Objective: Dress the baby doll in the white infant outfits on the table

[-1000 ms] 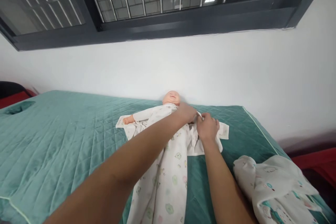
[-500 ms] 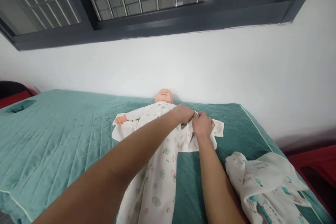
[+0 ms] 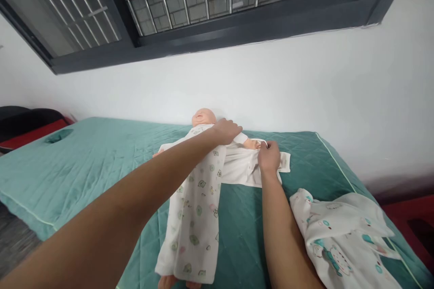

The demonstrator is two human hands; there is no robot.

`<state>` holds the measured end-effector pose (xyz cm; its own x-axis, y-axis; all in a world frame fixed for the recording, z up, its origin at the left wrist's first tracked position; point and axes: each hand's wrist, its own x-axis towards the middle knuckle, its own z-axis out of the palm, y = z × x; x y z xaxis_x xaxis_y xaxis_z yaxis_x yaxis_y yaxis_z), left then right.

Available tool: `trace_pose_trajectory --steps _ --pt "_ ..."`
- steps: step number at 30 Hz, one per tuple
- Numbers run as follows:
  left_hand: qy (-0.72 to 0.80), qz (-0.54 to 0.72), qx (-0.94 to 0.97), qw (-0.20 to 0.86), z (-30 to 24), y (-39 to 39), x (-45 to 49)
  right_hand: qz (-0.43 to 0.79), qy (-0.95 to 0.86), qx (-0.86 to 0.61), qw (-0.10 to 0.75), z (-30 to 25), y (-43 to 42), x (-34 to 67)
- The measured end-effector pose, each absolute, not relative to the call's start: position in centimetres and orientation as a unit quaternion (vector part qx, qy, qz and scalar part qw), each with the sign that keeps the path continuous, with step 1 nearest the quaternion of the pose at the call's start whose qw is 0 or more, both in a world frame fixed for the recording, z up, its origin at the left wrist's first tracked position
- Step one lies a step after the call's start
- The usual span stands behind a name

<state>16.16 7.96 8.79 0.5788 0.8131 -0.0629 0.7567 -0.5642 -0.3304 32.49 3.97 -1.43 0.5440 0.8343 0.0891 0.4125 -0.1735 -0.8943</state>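
Note:
A baby doll [image 3: 204, 116] lies on its back, dressed in a white printed gown [image 3: 200, 198]. Under its shoulders a white garment [image 3: 237, 165] is spread, its sleeve [image 3: 285, 161] reaching out to the right. My left hand [image 3: 228, 131] is closed over the doll's upper arm near the shoulder; its fingertips are partly hidden. Beyond it the doll's small hand [image 3: 251, 144] shows, at the edge of the white garment. My right hand [image 3: 269, 156] pinches that garment's edge close to the doll's fingers. My left forearm covers much of the doll's chest.
A second white printed garment [image 3: 342, 235] lies crumpled at the right front of the green quilted bed cover [image 3: 101, 162]. Behind stand a white wall [image 3: 305, 81] and a dark window frame [image 3: 203, 36]. Red furniture [image 3: 413, 216] is beside the bed's right edge.
My left hand has moved left and away from my right, back along the doll's arm, uncovering the doll's hand. My right hand has shifted slightly right. The view has tilted, and the doll's feet now show.

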Motion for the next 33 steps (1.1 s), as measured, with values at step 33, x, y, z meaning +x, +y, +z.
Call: trace_pose_trajectory --steps 33 --pt "-0.537 -0.491 -0.619 -0.294 0.9 1.6 2.9 0.338 -0.647 -0.444 0.52 -0.9 2.4 22.7"
